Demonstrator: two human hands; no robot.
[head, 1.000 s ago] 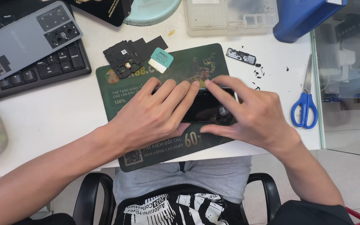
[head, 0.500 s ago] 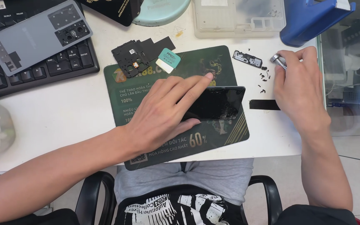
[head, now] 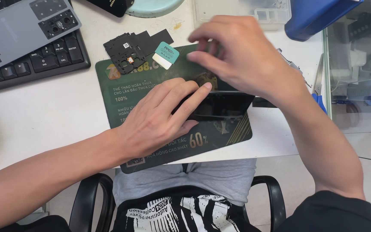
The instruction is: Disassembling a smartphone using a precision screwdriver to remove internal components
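Note:
A black phone [head: 226, 107] lies flat on a dark green mat [head: 121, 92] at the table's front edge. My left hand [head: 159, 116] rests on the phone's left part, fingers stretched over its top and thumb at its near edge, holding it down. My right hand [head: 241, 56] hovers blurred just above the mat behind the phone, with the fingers curled together. Whether anything sits between those fingers is hidden by the blur.
A black inner cover plate [head: 127, 49] and a small teal-and-white piece [head: 165, 55] lie at the mat's far edge. A grey phone back [head: 22, 30] sits on a keyboard [head: 52, 58] at left. At right are blue-handled scissors [head: 320, 101], a blue box [head: 318, 15] and a clear tray [head: 271, 13].
My right hand left the phone, reached to the table's right edge, and has now swung back left over the mat. My left hand stayed on the phone.

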